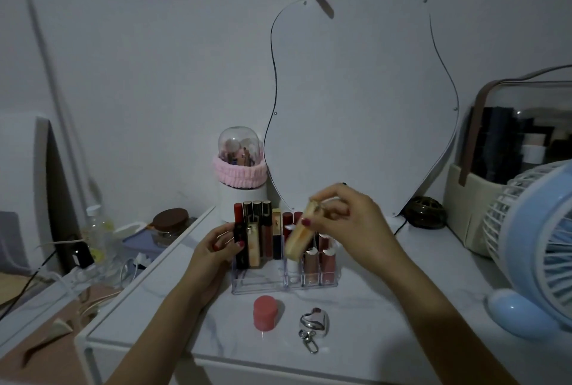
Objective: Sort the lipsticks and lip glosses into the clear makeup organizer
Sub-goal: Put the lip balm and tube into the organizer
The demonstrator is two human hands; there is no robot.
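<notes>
The clear makeup organizer [263,287] stands on the white table, with several lipsticks and lip glosses upright in its back and right slots. My right hand [356,223] holds a tan, orange-tinted lip gloss tube [301,234] tilted above the organizer's middle slots. My left hand [213,248] rests against the organizer's left side, its fingers on a dark lipstick [240,242] standing there. In front of the organizer lie a small pink round jar [264,312] and a silver heart-shaped case with a clasp [314,324].
A curvy mirror [362,100] leans on the wall behind. A domed brush holder with a pink band [240,168] stands back left. A blue fan [538,248] and a cosmetics box [510,162] fill the right. Cables and bottles clutter the lower shelf at left.
</notes>
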